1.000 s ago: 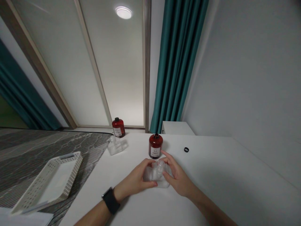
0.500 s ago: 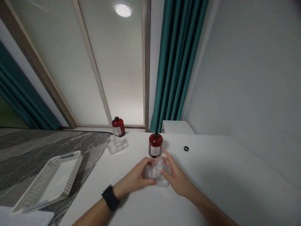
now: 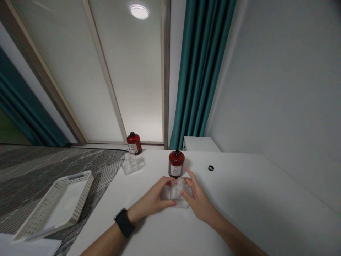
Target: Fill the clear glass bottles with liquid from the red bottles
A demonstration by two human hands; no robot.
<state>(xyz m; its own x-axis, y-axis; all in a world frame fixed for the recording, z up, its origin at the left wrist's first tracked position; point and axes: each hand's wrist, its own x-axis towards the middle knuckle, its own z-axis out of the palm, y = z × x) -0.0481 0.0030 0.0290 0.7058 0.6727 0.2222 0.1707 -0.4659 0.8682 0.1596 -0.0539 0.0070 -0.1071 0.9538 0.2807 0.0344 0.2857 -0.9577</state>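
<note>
Left hand [image 3: 153, 200] and right hand [image 3: 196, 200] clasped clear bottle [image 3: 176, 193] on table [image 3: 239, 199]; amber bottle [image 3: 176, 164] label was unreadable.

Left hand [image 3: 153, 201] and right hand [image 3: 198, 201] meet at centre, forearms converging, fingers [image 3: 186, 183] curled inward.

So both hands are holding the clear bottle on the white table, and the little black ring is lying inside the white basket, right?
Not quite. The head view shows the black ring lying on the white table, right of the red bottle, not in the white basket. The rest holds: the left hand and the right hand both hold the clear bottle on the table.
</note>
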